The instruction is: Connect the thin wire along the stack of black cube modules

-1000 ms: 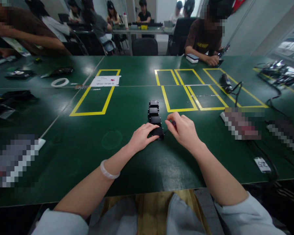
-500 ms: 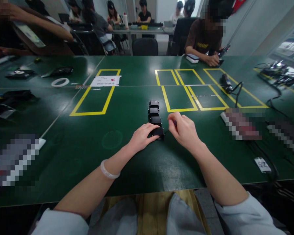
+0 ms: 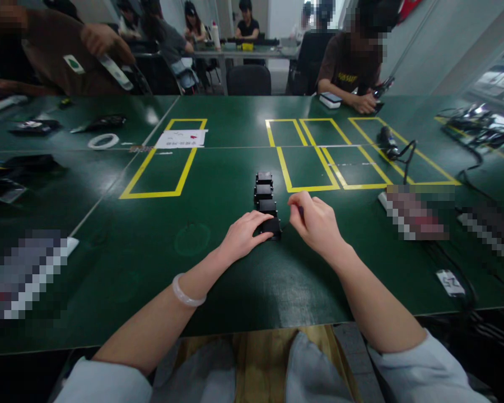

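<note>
A row of several small black boxes (image 3: 264,193) runs away from me on the green table (image 3: 218,280). My left hand (image 3: 244,234) lies on the nearest black box (image 3: 273,226), fingers curled over its left side and holding it. My right hand (image 3: 315,221) hovers just right of that box, fingers pinched on a small dark object I cannot make out. A white bangle sits on my left wrist.
Yellow taped rectangles (image 3: 163,162) mark the table beyond the boxes. A roll of white tape (image 3: 103,141) and a paper sheet (image 3: 180,138) lie at far left. A black tool with a cable (image 3: 388,143) lies at right. Other people sit at the far side.
My right hand has lifted slightly and drawn its pinch in. The left hand and the boxes stay put. A person at the far left has moved an arm.
</note>
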A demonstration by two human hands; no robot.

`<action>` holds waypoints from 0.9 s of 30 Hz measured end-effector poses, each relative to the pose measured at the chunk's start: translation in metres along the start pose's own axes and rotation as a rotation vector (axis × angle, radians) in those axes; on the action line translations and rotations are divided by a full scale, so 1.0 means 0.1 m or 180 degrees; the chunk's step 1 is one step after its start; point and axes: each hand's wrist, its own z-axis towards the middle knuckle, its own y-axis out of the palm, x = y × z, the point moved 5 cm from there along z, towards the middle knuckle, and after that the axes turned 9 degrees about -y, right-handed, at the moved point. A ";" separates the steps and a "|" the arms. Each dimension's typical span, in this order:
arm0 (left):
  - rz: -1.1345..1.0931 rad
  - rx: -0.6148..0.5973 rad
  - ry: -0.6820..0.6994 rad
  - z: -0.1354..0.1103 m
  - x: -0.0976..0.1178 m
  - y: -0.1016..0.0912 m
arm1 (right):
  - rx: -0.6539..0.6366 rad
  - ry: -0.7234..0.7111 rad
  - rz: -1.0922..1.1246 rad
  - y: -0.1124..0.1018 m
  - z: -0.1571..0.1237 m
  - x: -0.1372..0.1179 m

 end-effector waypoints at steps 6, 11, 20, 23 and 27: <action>0.0039 -0.0009 0.0007 0.00 0.02 -0.01 | -0.0090 -0.0003 0.0001 -0.01 0.00 -0.02; 0.0028 -0.0023 -0.0019 0.00 0.02 -0.01 | -0.0053 0.0012 -0.0035 -0.01 0.01 -0.01; -0.0007 0.0019 -0.0005 -0.01 0.00 -0.01 | -0.0131 0.0099 0.0062 0.00 0.00 0.02; 0.0007 0.0000 -0.0009 -0.01 0.01 -0.01 | -0.0136 0.0135 0.0059 0.01 0.00 0.03; 0.0010 -0.0001 -0.0016 0.00 0.01 -0.01 | -0.0120 0.0116 0.0090 0.01 0.00 0.03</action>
